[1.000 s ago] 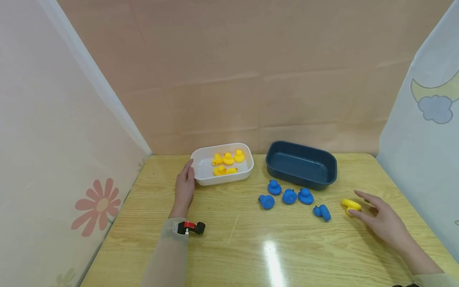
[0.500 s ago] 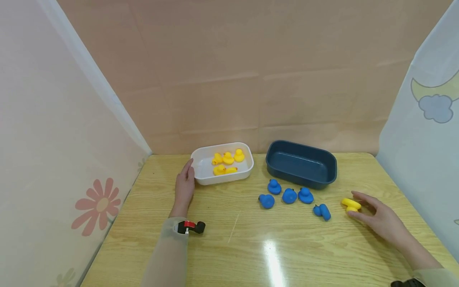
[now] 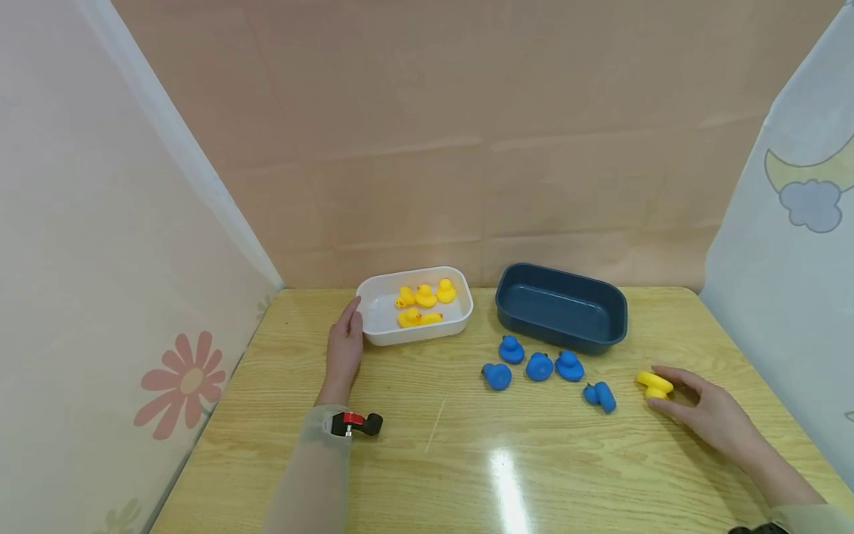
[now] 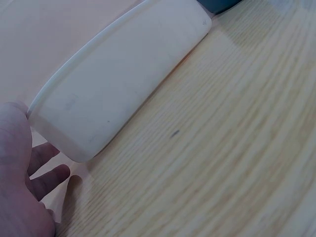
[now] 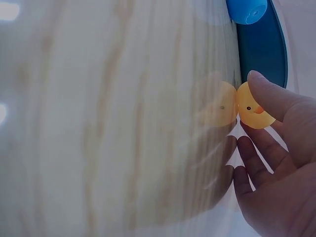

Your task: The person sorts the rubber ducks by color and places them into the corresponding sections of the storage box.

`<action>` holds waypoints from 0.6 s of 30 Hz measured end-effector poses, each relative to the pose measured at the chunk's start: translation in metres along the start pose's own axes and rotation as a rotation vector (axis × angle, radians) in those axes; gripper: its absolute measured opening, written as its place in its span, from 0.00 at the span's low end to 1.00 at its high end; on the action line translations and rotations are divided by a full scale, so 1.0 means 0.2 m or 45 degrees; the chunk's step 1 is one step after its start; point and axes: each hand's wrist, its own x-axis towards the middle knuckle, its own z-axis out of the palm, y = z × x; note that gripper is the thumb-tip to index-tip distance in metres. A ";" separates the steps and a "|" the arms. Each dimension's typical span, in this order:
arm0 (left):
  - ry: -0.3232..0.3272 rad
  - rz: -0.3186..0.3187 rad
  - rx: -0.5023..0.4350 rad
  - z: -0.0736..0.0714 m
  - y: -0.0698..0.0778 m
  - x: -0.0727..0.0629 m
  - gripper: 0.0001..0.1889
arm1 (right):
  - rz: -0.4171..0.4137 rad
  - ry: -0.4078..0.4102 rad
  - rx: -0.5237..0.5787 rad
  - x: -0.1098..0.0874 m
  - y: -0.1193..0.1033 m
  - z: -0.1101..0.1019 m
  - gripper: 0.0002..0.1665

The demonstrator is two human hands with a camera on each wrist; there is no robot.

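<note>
Screened-off workspace: table (image 3: 414,475), printed hangings (image 3: 87,222)

the counter's (image 3: 414,482) yellowish wood grain, with a bright streak of glare (image 3: 508,482) near the front. creased tan backdrop (image 3: 467,141) behind it, whitish cloth (image 3: 120,245) both sides: pinkish-red flower (image 3: 191,382) on the left, yellow crescent moon (image 3: 787,170) and grey-blue cloud (image 3: 812,205) on the right.

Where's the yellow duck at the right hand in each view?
Head: yellow duck, right side, at the right hand.
Left wrist: not in it.
Right wrist: right side, just above mid-height.
Shared landmark: dark blue tray; head, right of centre; left wrist, top edge; right wrist, upper right.
</note>
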 end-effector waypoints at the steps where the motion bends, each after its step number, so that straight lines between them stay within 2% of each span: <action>1: 0.001 -0.002 -0.001 0.00 0.00 0.00 0.26 | 0.000 0.004 -0.004 0.00 0.00 0.00 0.51; 10: -0.001 -0.014 -0.015 0.00 0.00 0.00 0.26 | 0.028 0.029 -0.035 -0.01 -0.01 -0.01 0.49; 15: -0.004 -0.009 -0.019 0.00 0.00 0.00 0.26 | -0.021 0.106 -0.107 -0.02 -0.04 -0.01 0.43; 18: -0.001 -0.014 -0.016 0.00 -0.01 0.00 0.26 | -0.043 0.135 -0.103 -0.02 -0.07 -0.02 0.41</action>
